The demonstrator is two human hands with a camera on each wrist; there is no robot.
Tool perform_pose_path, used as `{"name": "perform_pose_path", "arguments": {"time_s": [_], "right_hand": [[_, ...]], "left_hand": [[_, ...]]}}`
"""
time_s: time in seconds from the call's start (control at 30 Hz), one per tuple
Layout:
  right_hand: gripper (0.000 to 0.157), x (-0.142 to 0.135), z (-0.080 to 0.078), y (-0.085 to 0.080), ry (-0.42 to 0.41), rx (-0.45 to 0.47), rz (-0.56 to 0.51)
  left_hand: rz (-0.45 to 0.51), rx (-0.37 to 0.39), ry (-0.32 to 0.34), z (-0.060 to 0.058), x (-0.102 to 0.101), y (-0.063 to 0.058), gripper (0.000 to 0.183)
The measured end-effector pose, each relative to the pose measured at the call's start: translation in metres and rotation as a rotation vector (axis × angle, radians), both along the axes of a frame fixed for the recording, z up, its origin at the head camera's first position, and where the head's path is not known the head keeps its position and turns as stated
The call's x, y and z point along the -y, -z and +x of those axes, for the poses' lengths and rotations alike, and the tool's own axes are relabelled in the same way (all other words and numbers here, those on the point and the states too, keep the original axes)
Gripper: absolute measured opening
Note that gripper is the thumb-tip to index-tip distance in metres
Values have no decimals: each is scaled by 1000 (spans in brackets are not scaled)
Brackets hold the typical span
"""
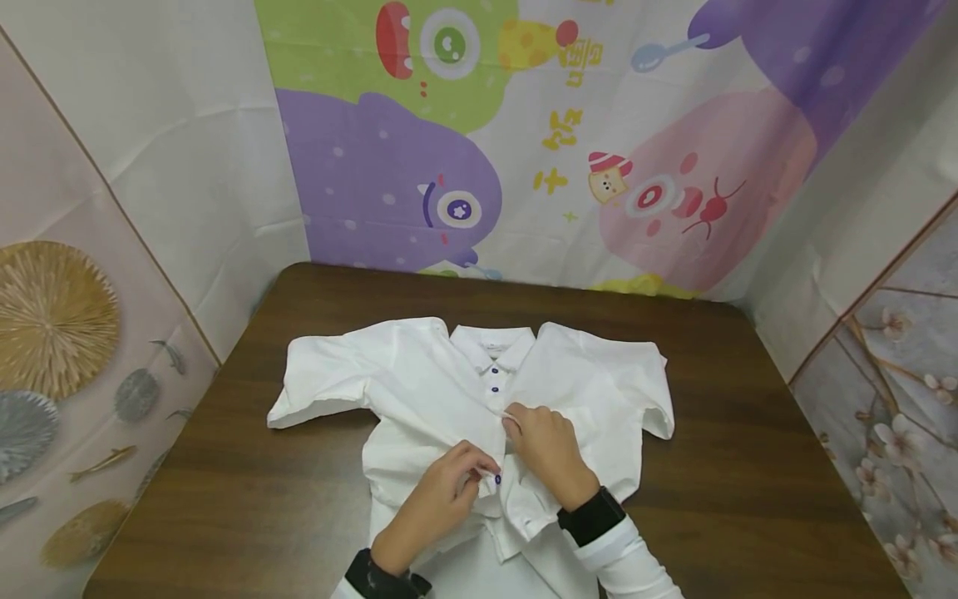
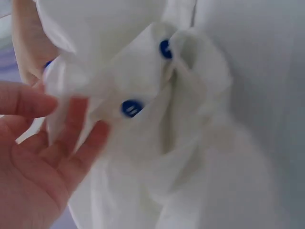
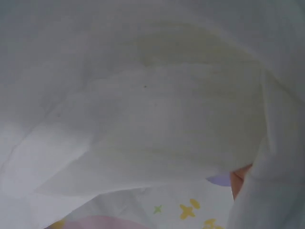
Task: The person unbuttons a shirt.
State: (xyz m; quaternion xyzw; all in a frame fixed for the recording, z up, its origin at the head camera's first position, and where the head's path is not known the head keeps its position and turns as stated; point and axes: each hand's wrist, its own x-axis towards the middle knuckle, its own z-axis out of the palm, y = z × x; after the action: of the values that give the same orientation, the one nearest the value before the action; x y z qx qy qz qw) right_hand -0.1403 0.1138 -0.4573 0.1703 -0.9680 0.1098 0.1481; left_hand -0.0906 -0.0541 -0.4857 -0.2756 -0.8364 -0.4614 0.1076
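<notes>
A white short-sleeved shirt [image 1: 427, 374] lies front up, its collar toward the far side and its sleeves spread. Dark blue buttons [image 1: 495, 389] run down its front below the collar. My left hand [image 1: 441, 495] pinches the front edge low on the shirt, beside another blue button [image 1: 497, 479]. In the left wrist view, cloth sits between that hand's thumb and fingers, near a blue button [image 2: 132, 109]. Higher up, my right hand [image 1: 550, 449] pinches the other front edge between thumb and fingers. Pale cloth [image 3: 157, 124] fills most of the right wrist view and hides nearly all of that hand.
Under the shirt is a dark brown wooden table [image 1: 718, 433]. A cartoon-printed cloth [image 1: 554, 225] hangs behind its far edge. Patterned panels [image 1: 150, 208] stand along the left and right sides. Black bands [image 1: 591, 516] circle both wrists.
</notes>
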Motion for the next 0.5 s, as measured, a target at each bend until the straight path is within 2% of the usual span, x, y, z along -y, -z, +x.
{"name": "perform_pose_path", "arguments": {"time_s": [0.1,0.17,0.37,0.5], "right_hand": [[12,0,-1,-7,42,-15,-51],[14,1,-2,-11,76,-21,-94],[14,2,-2,-20,116,-83,-254],[13,3,0,-25,104,-115,-364]], "left_hand": [[-76,40,-17,-2,2,-8,28],[-81,44,-52,-5,2,-16,28],[12,-35,-162,-21,-4,-37,24],[40,-73,-189,-36,-14,-45,22]]}}
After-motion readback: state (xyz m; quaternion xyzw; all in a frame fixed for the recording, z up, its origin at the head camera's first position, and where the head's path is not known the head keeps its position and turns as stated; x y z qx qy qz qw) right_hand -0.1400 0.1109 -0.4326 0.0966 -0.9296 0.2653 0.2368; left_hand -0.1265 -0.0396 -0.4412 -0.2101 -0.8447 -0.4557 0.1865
